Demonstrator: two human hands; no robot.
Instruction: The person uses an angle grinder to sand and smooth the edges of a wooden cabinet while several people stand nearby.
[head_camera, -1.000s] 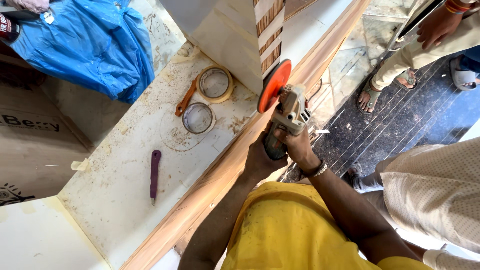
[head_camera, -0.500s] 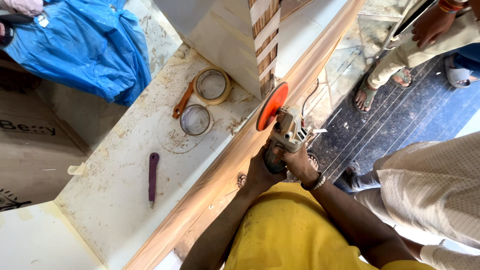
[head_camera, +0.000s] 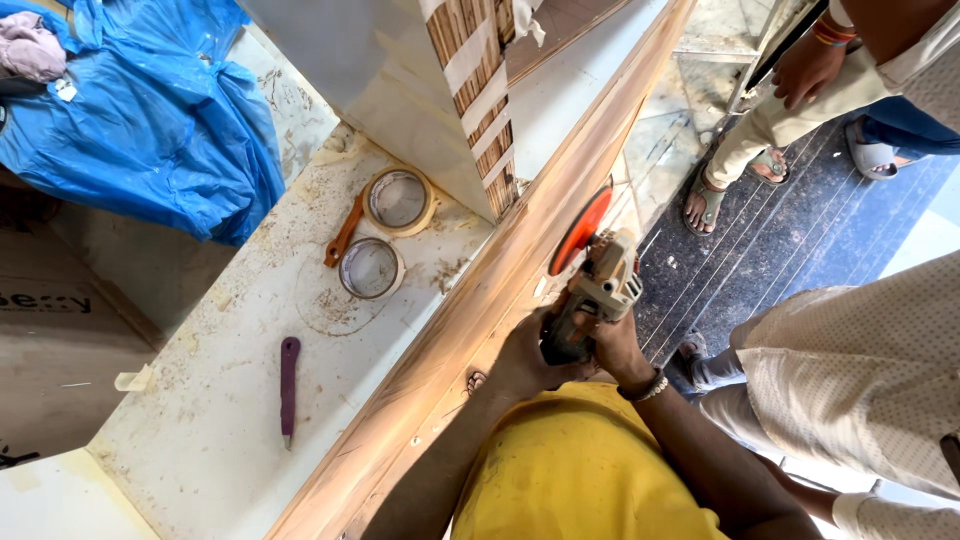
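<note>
Both hands are wrapped around one power tool. The left hand (head_camera: 525, 352) is curled tight around the rear of the angle grinder (head_camera: 592, 296), fingers closed on its dark body, and the right hand (head_camera: 615, 345), with a metal bracelet at the wrist, is clenched on the same body from the other side. The grinder's orange sanding disc (head_camera: 579, 230) stands on edge against the side of a long wood-grain laminate strip (head_camera: 470, 330) that runs diagonally along the border of the counter (head_camera: 210, 430).

On the dusty white counter, left of the strip, lie two rolls of masking tape (head_camera: 398, 201), just beside each other, with an orange-handled tool (head_camera: 342, 232) touching them. Nearer the lower left rests a purple-handled tool (head_camera: 289, 385), well apart from the rolls. A blue plastic sheet (head_camera: 150, 120) is bunched at the upper left. A striped wooden panel (head_camera: 480, 110) with white tape bands rises above the strip.

On the dark floor (head_camera: 780, 250) to the right stand other people: sandalled feet (head_camera: 705, 200) at the top and a person in pale clothing (head_camera: 860, 370) close by.
</note>
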